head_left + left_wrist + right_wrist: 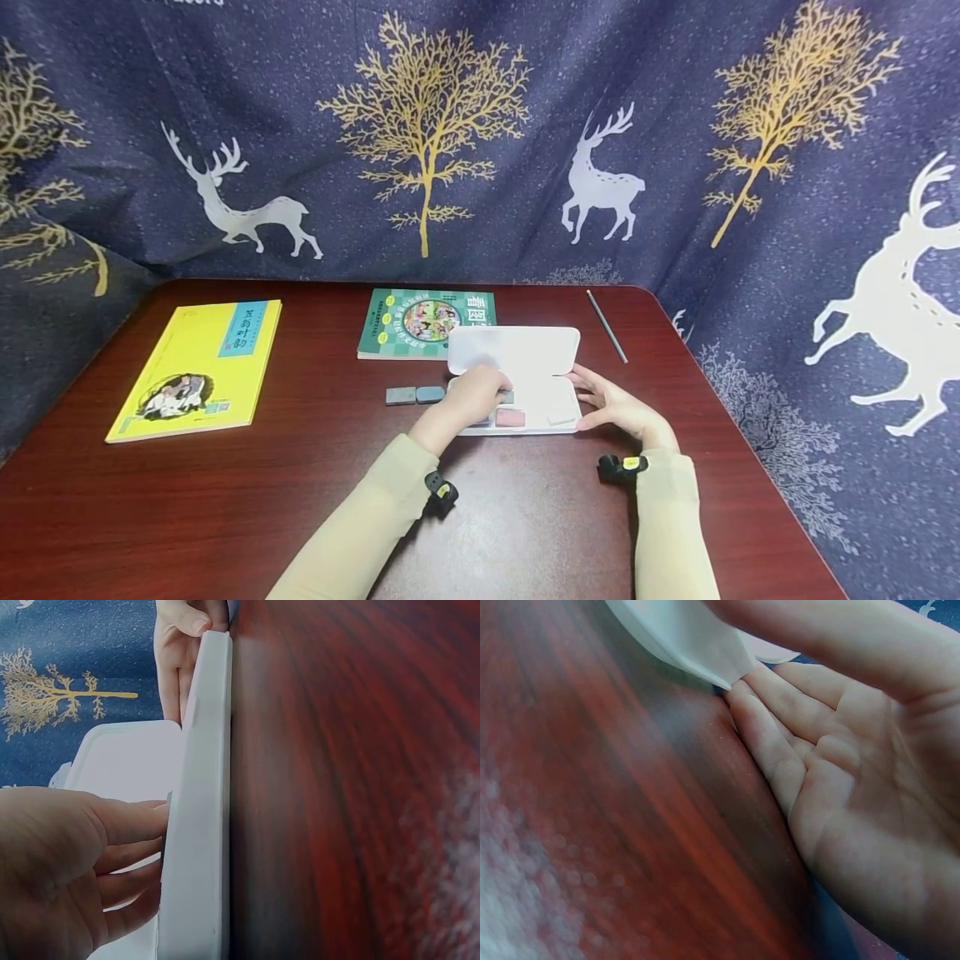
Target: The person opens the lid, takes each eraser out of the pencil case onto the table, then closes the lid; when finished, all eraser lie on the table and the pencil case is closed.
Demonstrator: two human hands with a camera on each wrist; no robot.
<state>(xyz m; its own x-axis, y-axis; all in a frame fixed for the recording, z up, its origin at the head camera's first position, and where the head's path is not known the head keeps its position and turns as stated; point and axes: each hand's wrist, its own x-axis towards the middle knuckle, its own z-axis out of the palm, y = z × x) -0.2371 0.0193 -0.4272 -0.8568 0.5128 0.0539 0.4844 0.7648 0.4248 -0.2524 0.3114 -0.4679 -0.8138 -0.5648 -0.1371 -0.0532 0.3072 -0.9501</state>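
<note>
A white pencil case (513, 350) stands open on the table, its lid tilted up at the back. My left hand (474, 396) reaches into it from the left, thumb and fingers pinching a small grey eraser (507, 397) that they mostly cover. A pink eraser (511, 417) and a whitish eraser (561, 414) lie in the case. At the case's right end my right hand (618, 408) grips it, thumb at the front corner and fingers behind. Left of the case, a grey eraser (401, 396) and a blue-grey eraser (431, 394) lie side by side.
A green book (390, 325) lies behind the case, partly covered by the lid. On the far left is a yellow book (198, 358). A pencil (607, 327) lies at the back right. A dark patterned cloth (480, 167) hangs behind the table.
</note>
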